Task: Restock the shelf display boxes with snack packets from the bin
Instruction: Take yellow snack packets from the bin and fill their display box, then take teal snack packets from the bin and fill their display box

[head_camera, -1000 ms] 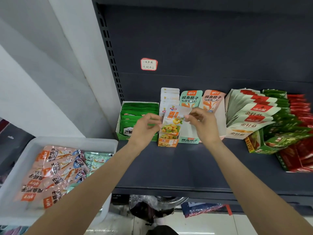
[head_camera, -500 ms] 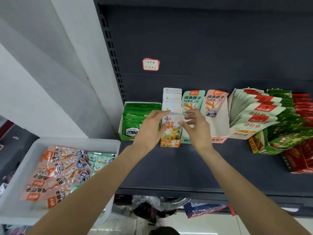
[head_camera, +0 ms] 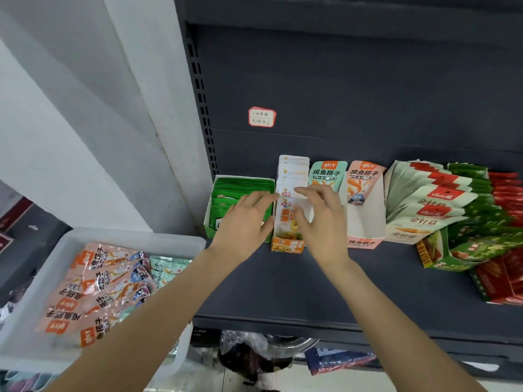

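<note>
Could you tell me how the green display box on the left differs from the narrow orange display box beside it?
The green display box is wider, the narrow orange display box slim. Green packets fill the first; white packets with yellow print fill the second. Both stand on the dark shelf, open-topped.

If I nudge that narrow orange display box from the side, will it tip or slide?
The orange display box looks tall and narrow with a small footprint, so a sideways push high up would probably tip it. Low down, it likely slides on the smooth shelf. The green box close on its left may stop it that way.
</note>
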`<state>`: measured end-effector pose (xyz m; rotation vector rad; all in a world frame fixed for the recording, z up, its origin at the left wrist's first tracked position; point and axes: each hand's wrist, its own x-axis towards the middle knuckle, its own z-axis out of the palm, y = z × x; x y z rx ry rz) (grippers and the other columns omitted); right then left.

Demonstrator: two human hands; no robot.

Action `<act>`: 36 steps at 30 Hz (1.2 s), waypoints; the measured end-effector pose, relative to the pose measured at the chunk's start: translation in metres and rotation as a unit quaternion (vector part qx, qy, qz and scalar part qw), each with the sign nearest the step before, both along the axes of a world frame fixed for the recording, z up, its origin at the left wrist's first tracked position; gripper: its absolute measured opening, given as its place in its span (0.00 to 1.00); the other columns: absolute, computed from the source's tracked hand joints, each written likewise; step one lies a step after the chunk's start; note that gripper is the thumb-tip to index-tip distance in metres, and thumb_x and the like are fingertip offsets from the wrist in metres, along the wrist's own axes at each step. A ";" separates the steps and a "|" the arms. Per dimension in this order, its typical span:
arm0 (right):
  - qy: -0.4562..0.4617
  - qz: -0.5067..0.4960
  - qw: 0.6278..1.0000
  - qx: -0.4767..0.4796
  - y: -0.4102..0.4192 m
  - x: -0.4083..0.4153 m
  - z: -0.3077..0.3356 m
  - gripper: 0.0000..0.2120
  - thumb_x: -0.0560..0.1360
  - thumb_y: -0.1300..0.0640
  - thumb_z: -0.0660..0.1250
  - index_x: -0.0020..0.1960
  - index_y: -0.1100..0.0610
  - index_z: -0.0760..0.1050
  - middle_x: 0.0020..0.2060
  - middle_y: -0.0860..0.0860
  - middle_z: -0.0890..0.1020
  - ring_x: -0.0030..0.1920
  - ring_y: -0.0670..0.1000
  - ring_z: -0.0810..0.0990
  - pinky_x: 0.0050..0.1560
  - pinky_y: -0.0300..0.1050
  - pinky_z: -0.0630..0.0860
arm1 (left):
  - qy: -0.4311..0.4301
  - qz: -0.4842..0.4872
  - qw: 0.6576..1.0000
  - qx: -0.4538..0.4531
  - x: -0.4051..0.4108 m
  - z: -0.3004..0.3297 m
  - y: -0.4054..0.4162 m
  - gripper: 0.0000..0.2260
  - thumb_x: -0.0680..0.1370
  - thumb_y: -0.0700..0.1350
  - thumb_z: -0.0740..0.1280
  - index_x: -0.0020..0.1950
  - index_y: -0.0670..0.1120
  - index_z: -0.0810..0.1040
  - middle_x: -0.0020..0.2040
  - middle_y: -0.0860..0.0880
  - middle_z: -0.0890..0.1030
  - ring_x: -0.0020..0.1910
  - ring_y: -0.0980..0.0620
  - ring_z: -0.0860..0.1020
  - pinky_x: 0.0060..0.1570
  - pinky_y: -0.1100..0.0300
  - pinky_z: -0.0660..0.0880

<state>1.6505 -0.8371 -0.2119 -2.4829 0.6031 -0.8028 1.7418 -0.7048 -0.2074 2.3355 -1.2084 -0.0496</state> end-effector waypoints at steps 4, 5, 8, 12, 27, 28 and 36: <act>0.056 0.101 0.993 0.032 0.040 0.017 0.011 0.15 0.75 0.58 0.65 0.61 0.54 0.76 0.54 0.50 0.74 0.57 0.50 0.73 0.54 0.47 0.73 | -0.027 0.054 0.998 -0.012 0.006 0.003 0.044 0.16 0.78 0.44 0.64 0.65 0.48 0.74 0.59 0.48 0.77 0.56 0.45 0.76 0.49 0.51 0.73; 0.074 0.119 0.989 0.049 0.052 0.023 0.010 0.15 0.76 0.57 0.64 0.62 0.54 0.75 0.55 0.49 0.73 0.58 0.49 0.72 0.54 0.45 0.73 | -0.019 0.071 0.997 -0.014 0.010 0.002 0.058 0.15 0.77 0.44 0.65 0.64 0.47 0.74 0.57 0.47 0.77 0.54 0.44 0.77 0.48 0.50 0.73; 0.113 0.159 0.978 0.074 0.092 0.039 0.002 0.16 0.77 0.55 0.63 0.64 0.53 0.73 0.57 0.49 0.73 0.60 0.48 0.71 0.55 0.46 0.72 | 0.006 0.103 0.995 -0.015 0.026 -0.008 0.110 0.12 0.77 0.44 0.64 0.61 0.46 0.75 0.54 0.46 0.78 0.50 0.43 0.79 0.45 0.49 0.76; 0.188 0.210 0.954 0.103 0.154 0.065 -0.022 0.17 0.77 0.56 0.62 0.66 0.53 0.71 0.57 0.51 0.72 0.59 0.51 0.72 0.55 0.47 0.72 | 0.009 0.154 0.987 0.035 0.051 -0.037 0.193 0.15 0.75 0.41 0.68 0.62 0.42 0.76 0.61 0.42 0.76 0.57 0.39 0.74 0.54 0.45 0.75; 0.365 0.151 0.898 0.193 0.318 0.130 -0.165 0.39 0.75 0.49 0.67 0.77 0.50 0.48 0.76 0.52 0.55 0.75 0.54 0.54 0.73 0.50 0.55 | 0.151 0.072 0.955 0.245 0.127 -0.164 0.371 0.35 0.78 0.56 0.63 0.77 0.51 0.47 0.78 0.50 0.47 0.77 0.49 0.46 0.74 0.47 0.52; 0.377 0.158 0.896 0.175 0.320 0.131 -0.172 0.41 0.74 0.47 0.68 0.78 0.49 0.45 0.77 0.51 0.51 0.76 0.54 0.51 0.74 0.51 0.54 | 0.143 0.055 0.955 0.253 0.128 -0.169 0.372 0.36 0.77 0.56 0.63 0.77 0.51 0.46 0.78 0.50 0.45 0.77 0.49 0.44 0.74 0.46 0.51; 0.490 0.199 0.845 0.076 0.319 0.134 -0.192 0.48 0.72 0.42 0.68 0.76 0.47 0.36 0.75 0.48 0.34 0.75 0.50 0.34 0.73 0.59 0.44 | 0.098 -0.011 0.928 0.359 0.133 -0.198 0.384 0.49 0.70 0.68 0.64 0.73 0.52 0.31 0.72 0.46 0.26 0.71 0.47 0.27 0.72 0.49 0.34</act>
